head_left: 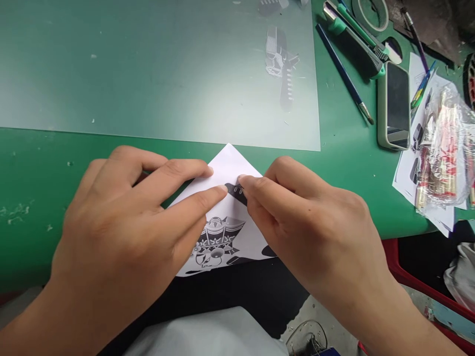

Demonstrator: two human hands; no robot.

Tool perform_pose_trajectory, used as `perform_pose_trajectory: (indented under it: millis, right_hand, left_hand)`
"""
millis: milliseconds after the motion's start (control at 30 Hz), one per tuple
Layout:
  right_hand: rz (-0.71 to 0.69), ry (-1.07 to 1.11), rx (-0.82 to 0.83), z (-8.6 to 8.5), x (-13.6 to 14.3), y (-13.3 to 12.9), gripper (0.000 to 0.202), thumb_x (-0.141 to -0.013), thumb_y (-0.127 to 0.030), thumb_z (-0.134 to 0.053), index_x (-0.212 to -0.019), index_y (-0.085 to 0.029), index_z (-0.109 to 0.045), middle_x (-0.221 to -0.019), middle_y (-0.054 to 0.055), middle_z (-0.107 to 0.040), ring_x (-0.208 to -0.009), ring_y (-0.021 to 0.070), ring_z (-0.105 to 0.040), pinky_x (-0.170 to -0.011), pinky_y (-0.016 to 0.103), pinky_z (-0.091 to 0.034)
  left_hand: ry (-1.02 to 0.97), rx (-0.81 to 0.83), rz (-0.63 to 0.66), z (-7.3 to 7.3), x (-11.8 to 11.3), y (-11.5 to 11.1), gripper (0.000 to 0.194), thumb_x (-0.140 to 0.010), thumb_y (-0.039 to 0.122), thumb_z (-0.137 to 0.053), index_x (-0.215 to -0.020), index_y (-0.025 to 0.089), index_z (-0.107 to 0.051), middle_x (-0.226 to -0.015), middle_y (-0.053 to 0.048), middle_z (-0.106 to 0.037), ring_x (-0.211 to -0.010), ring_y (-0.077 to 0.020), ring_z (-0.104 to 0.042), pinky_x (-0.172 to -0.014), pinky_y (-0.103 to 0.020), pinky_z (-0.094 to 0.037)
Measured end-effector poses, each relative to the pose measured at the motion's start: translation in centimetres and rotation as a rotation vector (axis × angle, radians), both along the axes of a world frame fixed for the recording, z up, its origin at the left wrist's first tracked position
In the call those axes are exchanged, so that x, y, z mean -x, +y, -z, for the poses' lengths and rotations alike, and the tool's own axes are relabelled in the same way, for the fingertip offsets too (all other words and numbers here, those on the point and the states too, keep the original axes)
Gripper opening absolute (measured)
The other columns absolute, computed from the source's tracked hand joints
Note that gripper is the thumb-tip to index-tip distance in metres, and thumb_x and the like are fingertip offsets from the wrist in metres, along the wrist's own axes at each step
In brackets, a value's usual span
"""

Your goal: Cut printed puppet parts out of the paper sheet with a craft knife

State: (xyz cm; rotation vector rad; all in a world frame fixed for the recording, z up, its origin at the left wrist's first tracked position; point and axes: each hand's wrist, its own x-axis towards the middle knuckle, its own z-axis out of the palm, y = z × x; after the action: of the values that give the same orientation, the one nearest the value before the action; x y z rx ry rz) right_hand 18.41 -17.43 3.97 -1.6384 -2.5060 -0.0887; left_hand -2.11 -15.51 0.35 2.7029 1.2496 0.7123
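White paper (228, 160) with dark printed figures lies at the front edge of the green table, one corner pointing away from me. My left hand (137, 212) rests on its left side, fingers apart, with two fingertips pressing the sheet beside a dark printed strip. At the right end of that strip, my right hand (308, 217) has thumb and fingers pinched together; whatever is between the fingertips is too small to make out. A printed ornate figure (218, 237) shows on the paper between the hands.
Behind the paper lies a translucent sheet (159, 69) with faint cut figures (282, 64). To the right are a brush (343, 71), green-black cutters (356, 44), a tape roll (371, 15), a phone (395, 106) and a plastic-wrapped bundle (447, 148) on papers.
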Motion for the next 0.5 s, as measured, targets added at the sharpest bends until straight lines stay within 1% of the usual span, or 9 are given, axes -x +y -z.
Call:
perform_pose_trajectory:
  millis: [100, 233, 300, 367, 433, 500]
  right_hand:
    - [0.001, -0.006, 0.008, -0.21, -0.1, -0.05, 0.021, -0.084, -0.004, -0.052, -0.076, -0.019, -0.065, -0.072, -0.002, -0.049, -0.052, 0.0101, -0.028, -0.044, 0.027, -0.02]
    - [-0.011, -0.016, 0.018, -0.45, -0.11, 0.07, 0.02, -0.085, -0.005, -0.053, -0.077, -0.019, -0.065, -0.072, -0.002, -0.049, -0.051, 0.0105, -0.028, -0.043, 0.028, -0.02]
    - [-0.017, -0.024, 0.026, -0.52, -0.06, 0.18, 0.02, -0.086, -0.006, -0.053, -0.076, -0.02, -0.064, -0.071, -0.002, -0.048, -0.051, 0.0103, -0.027, -0.042, 0.028, -0.02]
    - [-0.018, -0.032, 0.028, -0.57, -0.07, 0.3, 0.02, -0.086, -0.007, -0.053, -0.075, -0.02, -0.063, -0.071, -0.002, -0.048, -0.05, 0.01, -0.026, -0.042, 0.028, -0.02]
    - [-0.021, -0.029, 0.036, -0.55, -0.23, 0.45, 0.021, -0.087, -0.007, -0.052, -0.074, -0.02, -0.062, -0.071, -0.003, -0.05, -0.049, 0.0093, -0.028, -0.043, 0.028, -0.021]
    - [-0.034, 0.01, 0.041, -0.42, -0.6, 0.63, 0.021, -0.088, -0.008, -0.053, -0.073, -0.02, -0.061, -0.072, -0.003, -0.054, -0.05, 0.0081, -0.033, -0.044, 0.027, -0.022]
  left_hand:
    - [-0.007, -0.007, -0.003, 0.03, -0.01, -0.08, 0.025, -0.09, 0.016, -0.063, -0.113, 0.026, -0.068, -0.119, -0.001, -0.071, -0.103, -0.0318, -0.064, -0.078, -0.045, -0.048]
    - [-0.001, -0.024, -0.073, 0.11, -0.05, -0.16, 0.023, -0.09, 0.022, -0.069, -0.11, 0.032, -0.068, -0.116, 0.007, -0.073, -0.101, -0.0263, -0.066, -0.079, -0.041, -0.049]
    - [0.009, -0.027, -0.071, 0.11, -0.08, -0.15, 0.024, -0.089, 0.022, -0.07, -0.111, 0.032, -0.068, -0.117, 0.007, -0.073, -0.101, -0.0273, -0.066, -0.077, -0.042, -0.049]
    - [0.007, -0.029, -0.04, 0.08, -0.09, -0.1, 0.025, -0.089, 0.02, -0.069, -0.112, 0.03, -0.068, -0.117, 0.005, -0.073, -0.1, -0.029, -0.067, -0.075, -0.043, -0.048]
    - [0.005, -0.032, -0.061, 0.06, -0.06, -0.06, 0.025, -0.089, 0.02, -0.07, -0.111, 0.032, -0.068, -0.116, 0.006, -0.073, -0.099, -0.0286, -0.067, -0.074, -0.043, -0.048]
    - [0.014, -0.024, -0.082, 0.09, 0.0, -0.07, 0.026, -0.088, 0.021, -0.072, -0.111, 0.033, -0.067, -0.117, 0.006, -0.073, -0.1, -0.0289, -0.066, -0.075, -0.043, -0.048]
